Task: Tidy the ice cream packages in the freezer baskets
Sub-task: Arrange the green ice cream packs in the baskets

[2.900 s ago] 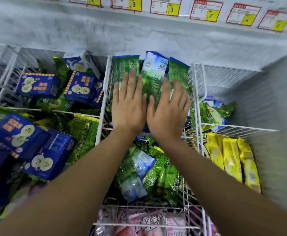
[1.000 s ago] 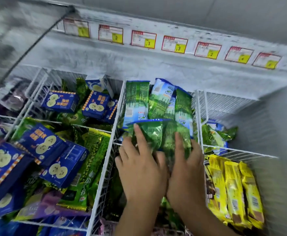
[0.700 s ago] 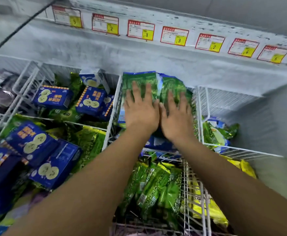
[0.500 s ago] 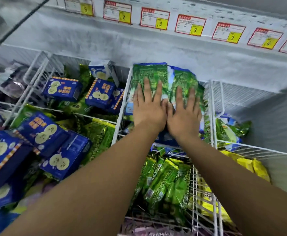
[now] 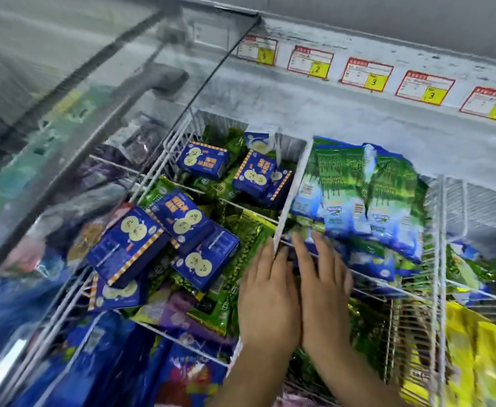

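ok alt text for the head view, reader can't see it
A left hand and right hand reach side by side, fingers straight, into a shop freezer at a wire basket stacked with green-and-blue ice cream packages. To the left lie blue boxes, to the right yellow packages; price tags line its far rim.

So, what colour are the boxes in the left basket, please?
The boxes are dark blue; head view.

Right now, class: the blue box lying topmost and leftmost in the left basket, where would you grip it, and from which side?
Grip the blue box across its narrow width, pinching its two long edges, coming down from above. It lies face up, tilted and topmost, and both long edges look free.
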### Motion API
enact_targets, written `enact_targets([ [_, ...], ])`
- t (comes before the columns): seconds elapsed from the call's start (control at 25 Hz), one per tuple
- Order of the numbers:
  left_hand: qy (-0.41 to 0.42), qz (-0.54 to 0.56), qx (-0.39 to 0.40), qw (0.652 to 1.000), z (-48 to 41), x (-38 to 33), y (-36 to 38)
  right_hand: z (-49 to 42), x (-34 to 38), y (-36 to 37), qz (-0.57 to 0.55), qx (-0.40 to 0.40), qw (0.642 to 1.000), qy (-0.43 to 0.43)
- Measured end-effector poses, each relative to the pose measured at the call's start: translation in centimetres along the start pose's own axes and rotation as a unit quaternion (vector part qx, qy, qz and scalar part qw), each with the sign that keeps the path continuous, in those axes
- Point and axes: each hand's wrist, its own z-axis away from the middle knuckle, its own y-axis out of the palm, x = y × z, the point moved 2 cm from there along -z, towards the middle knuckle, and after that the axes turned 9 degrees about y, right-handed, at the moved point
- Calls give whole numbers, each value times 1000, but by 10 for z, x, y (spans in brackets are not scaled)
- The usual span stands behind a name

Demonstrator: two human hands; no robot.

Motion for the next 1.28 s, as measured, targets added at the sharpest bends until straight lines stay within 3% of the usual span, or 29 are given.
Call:
enact_targets([
  [0.2, -14, -7, 33, 999, 11, -7, -3, 9, -5, 1, 1, 50, 999, -5],
  [0.4, 52, -14, 27, 998, -9, -28, 1, -4, -24, -8, -3, 29, 999, 40],
  [0.56, 120, -52, 69, 989, -32, -51, 7, -13, -43, -14, -33, 7, 996, 85],
  [0.72, 199, -111, 153, 962, -74, -87, 1, -27, -61, -26, -110, -14, 982, 154],
  [0.84, 264, -190, 256, 910, -94, -108, -4, -34, -66, -37, -165, -23, 966, 199],
  [0.96, 285, -211, 261, 898, -99, -106, -10, -38, -62, -40, -152, -37, 969, 193],
  [1.28, 293, -84, 199, 931, -85, -114, 12, -31, -83, -44, -87, -87, 976, 181],
])
